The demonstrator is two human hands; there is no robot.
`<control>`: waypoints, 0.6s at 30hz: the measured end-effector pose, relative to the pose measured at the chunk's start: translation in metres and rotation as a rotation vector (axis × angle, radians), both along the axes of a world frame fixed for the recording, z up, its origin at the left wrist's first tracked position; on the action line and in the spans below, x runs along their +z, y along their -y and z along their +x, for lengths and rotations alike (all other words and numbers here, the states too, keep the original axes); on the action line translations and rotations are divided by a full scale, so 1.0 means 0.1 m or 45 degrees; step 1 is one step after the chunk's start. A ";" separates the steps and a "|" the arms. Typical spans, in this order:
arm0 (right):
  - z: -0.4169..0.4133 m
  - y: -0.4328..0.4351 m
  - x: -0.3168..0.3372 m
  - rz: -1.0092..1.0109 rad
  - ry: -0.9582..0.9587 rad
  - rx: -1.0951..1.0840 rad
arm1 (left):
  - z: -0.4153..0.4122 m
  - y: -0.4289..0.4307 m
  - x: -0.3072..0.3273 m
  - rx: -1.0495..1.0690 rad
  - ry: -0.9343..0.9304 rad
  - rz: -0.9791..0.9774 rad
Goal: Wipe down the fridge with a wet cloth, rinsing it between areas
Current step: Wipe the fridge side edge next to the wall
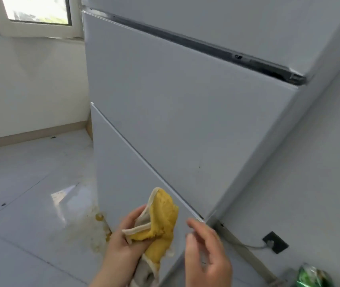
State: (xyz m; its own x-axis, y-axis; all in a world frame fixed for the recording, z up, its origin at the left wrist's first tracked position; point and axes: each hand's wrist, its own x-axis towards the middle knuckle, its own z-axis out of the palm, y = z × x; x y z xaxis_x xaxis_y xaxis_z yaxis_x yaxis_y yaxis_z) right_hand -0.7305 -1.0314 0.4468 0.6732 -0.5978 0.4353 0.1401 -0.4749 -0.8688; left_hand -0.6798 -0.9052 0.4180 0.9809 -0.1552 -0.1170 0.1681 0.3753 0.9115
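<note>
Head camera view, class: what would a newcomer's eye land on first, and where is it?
The yellow cloth stands out, bunched in the left hand at bottom centre against the fridge's pale lower door. The right hand hovers open beside it, empty. A brownish stain marks the floor tiles at the fridge's foot.

Views: only one, the camera on my head.
Facing: forward and down, tilted, at the fridge (185, 112) front and the floor (20, 193) to its left.
Nearness: close; the fridge doors fill most of the frame, my left hand (123, 241) and right hand (208, 251) at the bottom edge.
Upper-left corner: a window (32, 15).
Shared ground: none, with no second view.
</note>
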 end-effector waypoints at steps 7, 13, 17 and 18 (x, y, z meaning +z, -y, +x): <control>-0.02 0.42 0.65 0.645 -0.374 0.076 | 0.05 0.83 0.55 -0.055 -0.409 0.249; -0.02 0.41 0.80 0.729 -0.540 0.266 | 0.12 1.04 0.74 -0.154 -0.735 0.469; -0.03 0.38 0.97 0.796 -0.539 0.304 | 0.06 0.96 1.18 -0.168 -0.684 0.348; -0.03 0.39 1.04 0.809 -0.534 0.308 | 0.07 0.96 1.28 -0.168 -0.645 0.338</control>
State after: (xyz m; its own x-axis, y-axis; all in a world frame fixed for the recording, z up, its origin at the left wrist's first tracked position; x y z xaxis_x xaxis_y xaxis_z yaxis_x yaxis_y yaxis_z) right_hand -0.7338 -1.0702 0.5509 0.8481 -0.4629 -0.2577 -0.2222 0.1308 -0.9662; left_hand -0.6731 -1.0013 0.5462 0.7671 -0.1733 -0.6177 0.6370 0.0913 0.7655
